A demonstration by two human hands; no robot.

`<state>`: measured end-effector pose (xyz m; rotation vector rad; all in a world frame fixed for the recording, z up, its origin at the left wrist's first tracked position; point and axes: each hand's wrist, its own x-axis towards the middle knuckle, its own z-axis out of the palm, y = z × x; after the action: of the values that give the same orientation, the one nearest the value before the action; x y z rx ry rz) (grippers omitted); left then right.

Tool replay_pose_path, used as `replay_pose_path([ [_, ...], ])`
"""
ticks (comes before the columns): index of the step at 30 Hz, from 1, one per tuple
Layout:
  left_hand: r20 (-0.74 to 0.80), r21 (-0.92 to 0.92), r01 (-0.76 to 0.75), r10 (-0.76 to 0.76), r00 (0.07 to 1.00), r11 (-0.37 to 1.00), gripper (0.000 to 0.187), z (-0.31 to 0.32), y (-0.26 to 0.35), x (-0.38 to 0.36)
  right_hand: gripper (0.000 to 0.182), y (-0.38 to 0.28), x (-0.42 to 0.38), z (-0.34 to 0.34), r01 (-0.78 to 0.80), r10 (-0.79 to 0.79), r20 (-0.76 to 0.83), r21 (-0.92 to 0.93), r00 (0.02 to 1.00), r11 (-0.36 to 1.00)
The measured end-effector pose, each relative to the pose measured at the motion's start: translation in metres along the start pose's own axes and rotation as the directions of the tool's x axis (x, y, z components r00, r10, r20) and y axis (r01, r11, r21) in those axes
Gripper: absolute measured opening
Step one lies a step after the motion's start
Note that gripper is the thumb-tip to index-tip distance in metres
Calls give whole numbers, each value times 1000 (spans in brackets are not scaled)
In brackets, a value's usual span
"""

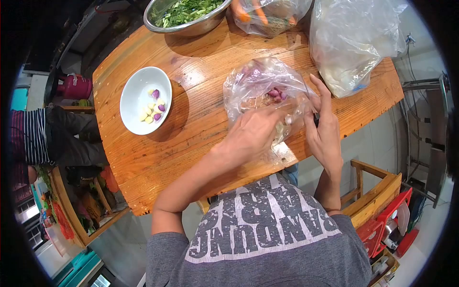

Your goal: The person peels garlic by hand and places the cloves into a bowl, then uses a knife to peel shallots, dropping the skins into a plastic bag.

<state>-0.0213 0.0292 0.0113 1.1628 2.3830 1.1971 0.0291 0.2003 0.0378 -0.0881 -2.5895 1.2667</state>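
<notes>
A clear plastic bag [244, 79] with purple shallots [276, 94] lies on the wooden table in front of me. My left hand [256, 129] reaches into the bag's near side, its fingertips hidden by the plastic. At the bag's right edge my right hand [325, 122] holds a small knife with a black handle [316, 118], index finger raised. To the left stands a white bowl [131, 103] with peeled garlic cloves [149, 114] and a few purple shallots [156, 93].
At the table's far edge are a metal bowl of chopped greens [191, 29], a bag of carrots [267, 16] and a large clear bag [354, 48]. A person [71, 136] stands left of the table. A wooden stool [375, 198] is at the right.
</notes>
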Motion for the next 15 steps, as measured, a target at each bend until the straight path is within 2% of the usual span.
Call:
replay_pose_path([
  [3, -131, 141, 38, -20, 991, 989, 22, -3, -1, 17, 40, -9, 2, -4, -147, 143, 37, 135, 989, 980],
  [6, -63, 260, 73, -58, 996, 963, 19, -3, -7, 32, 29, 6, 2, 5, -24, 27, -27, 121, 999, 992],
  [9, -23, 359, 79, -76, 997, 930, 14, 8, -18, 41, 28, 8, 1, 7, -48, 51, -25, 113, 998, 992],
  [12, -71, 345, 63, -41, 997, 936, 13, 11, -25, 44, 27, 3, -1, 3, -133, 135, 1, 202, 991, 970],
  [15, -123, 295, 32, 5, 992, 955, 15, 6, -22, 42, 26, 14, -2, 9, 8, 3, -80, 142, 997, 990],
])
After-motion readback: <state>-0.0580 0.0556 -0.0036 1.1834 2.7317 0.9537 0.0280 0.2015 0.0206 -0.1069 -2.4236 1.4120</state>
